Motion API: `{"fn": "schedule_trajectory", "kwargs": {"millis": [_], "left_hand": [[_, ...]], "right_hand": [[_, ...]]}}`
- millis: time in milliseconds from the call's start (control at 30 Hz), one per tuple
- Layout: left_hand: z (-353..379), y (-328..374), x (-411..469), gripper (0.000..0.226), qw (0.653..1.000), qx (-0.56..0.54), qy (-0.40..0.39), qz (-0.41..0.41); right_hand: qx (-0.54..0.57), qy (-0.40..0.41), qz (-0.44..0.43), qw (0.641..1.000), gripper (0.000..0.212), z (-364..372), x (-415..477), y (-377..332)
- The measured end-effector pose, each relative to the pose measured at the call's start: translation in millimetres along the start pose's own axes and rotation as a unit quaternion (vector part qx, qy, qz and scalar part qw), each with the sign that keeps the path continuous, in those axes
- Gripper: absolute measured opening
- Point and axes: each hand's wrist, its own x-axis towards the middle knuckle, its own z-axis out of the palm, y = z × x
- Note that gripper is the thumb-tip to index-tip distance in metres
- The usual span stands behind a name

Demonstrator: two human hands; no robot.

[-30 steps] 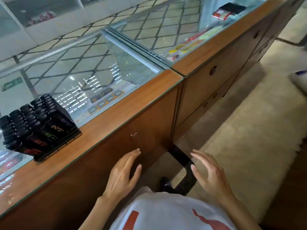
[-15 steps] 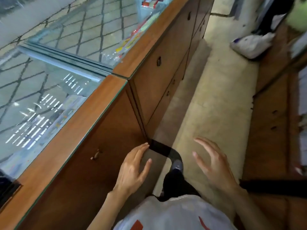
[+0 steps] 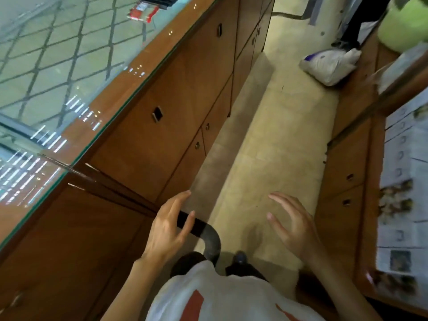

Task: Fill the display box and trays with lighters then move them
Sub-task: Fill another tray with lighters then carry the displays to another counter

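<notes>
- Far left, the glass-topped table (image 3: 46, 66) fills the view, and no lighters, display box or trays show on the stretch of it we can see. The task's goods are out of frame.
- At the table's far end a red packet (image 3: 141, 13) sits on the glass with something dark behind it, too small to make out.
- Under the table's wooden lip runs a row of cupboard doors (image 3: 185, 93), all closed.
- Just off the table's near corner, the left hand (image 3: 168, 230) hangs in front of the body, fingers (image 3: 183, 198) loose and spread, holding nothing. A dark curved shape lies below it, and I can't tell what it is.
- Right of the table, over the pale floor (image 3: 278, 135), the right hand (image 3: 295, 230) matches it: released, fanned out, empty.
- Further right of the table, a white plastic bag (image 3: 328, 66) sits on the floor. Newspaper (image 3: 407, 181) is spread on a wooden surface across the aisle.
- My read is that this is an in-between step. The person faces down the aisle beside the table with both hands free, likely off to fetch stock or between carries. How much has been filled can't be judged from here.
- The next move calls for finding the lighters or the box. Then both hands go under it, held level, so nothing tips out in this narrow aisle.
</notes>
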Motion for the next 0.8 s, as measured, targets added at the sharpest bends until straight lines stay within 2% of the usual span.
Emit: {"fn": "schedule_trajectory", "kwargs": {"millis": [200, 433, 667, 800], "left_hand": [[15.8, 33.7, 83.7, 0.047, 0.998, -0.053, 0.04, -0.002], [30.2, 36.5, 207.3, 0.05, 0.99, -0.074, 0.117, -0.028], [0.8, 41.9, 354.1, 0.042, 0.982, -0.024, 0.186, 0.002], [-31.7, 43.7, 424.1, 0.038, 0.966, -0.001, 0.259, 0.008]], "right_hand": [[0.006, -0.007, -0.03, 1.0, 0.043, -42.8, 96.2, 28.1], [0.022, -0.014, -0.077, 0.997, 0.042, -56.7, 242.8, 45.0], [0.043, -0.028, -0.144, 0.988, 0.038, -76.3, 424.0, 14.8], [0.035, -0.059, -0.209, 0.976, 0.038, -80.9, 524.7, -12.4]]}}
